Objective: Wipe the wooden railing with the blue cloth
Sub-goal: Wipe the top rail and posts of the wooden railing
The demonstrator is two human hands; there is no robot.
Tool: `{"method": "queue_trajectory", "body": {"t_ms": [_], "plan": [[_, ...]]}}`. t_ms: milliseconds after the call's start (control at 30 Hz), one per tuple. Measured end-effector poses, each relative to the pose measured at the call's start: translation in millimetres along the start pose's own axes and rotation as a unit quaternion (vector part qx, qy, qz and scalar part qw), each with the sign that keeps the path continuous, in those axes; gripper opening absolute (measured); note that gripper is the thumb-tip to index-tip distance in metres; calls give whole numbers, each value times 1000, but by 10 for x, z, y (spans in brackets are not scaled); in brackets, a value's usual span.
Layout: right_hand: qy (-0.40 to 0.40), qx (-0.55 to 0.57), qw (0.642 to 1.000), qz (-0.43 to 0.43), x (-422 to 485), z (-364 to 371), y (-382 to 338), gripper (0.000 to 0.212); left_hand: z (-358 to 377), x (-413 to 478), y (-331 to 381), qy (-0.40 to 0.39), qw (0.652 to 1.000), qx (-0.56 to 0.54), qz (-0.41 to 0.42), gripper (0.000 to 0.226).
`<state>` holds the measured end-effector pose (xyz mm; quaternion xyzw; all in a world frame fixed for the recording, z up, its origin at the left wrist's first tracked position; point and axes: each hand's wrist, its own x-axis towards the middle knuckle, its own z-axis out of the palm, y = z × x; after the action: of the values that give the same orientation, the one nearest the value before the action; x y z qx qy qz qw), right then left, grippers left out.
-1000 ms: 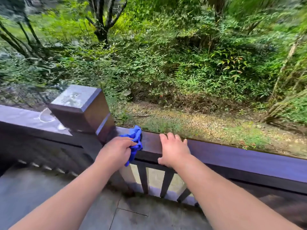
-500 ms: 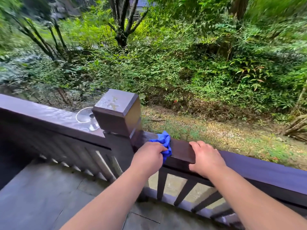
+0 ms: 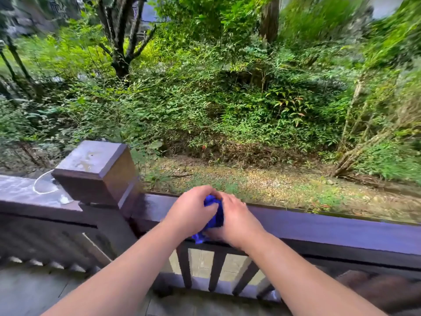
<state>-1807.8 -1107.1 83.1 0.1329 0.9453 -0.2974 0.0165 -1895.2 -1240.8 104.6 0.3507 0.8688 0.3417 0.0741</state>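
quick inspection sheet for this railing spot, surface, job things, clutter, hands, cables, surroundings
surface: wooden railing top runs left to right, dark and glossy; square post stands left of the hands, its cap showing pale marks.
job's things: blue cloth bunched up over the rail, caught between both hands.
clutter: a clear round object rests on the rail left of the post; too blurred to name.
hands: left hand and right hand both closed on the cloth, pressed together in one grip.
cables: nothing seen.
surroundings: gravel strip beyond the rail, dense green shrubs behind it, paved floor on the near side.
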Motion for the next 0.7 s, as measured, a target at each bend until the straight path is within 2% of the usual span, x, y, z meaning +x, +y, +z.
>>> {"method": "queue_trajectory", "body": {"t_ms": [100,233,333,400,533,700], "plan": [[64,133,988,38,-210,-369,245,72,77,180,527,12,999,-38,32,21],[155,146,975,64,-588,-1000,773,39,279,385,1260,-49,991,-67,101,29],[223,127,962,95,-1001,-1525,1246,42,580,499,1864,-90,986,-40,134,40],[254,113,954,112,-1297,-1829,1556,47,830,558,2280,-97,981,18,164,45],[301,88,932,179,-1997,-2371,2246,44,1493,601,3250,-101,964,105,225,43],[382,106,870,293,-3062,-2879,3166,33,2445,476,4472,-109,934,128,315,36]]}}
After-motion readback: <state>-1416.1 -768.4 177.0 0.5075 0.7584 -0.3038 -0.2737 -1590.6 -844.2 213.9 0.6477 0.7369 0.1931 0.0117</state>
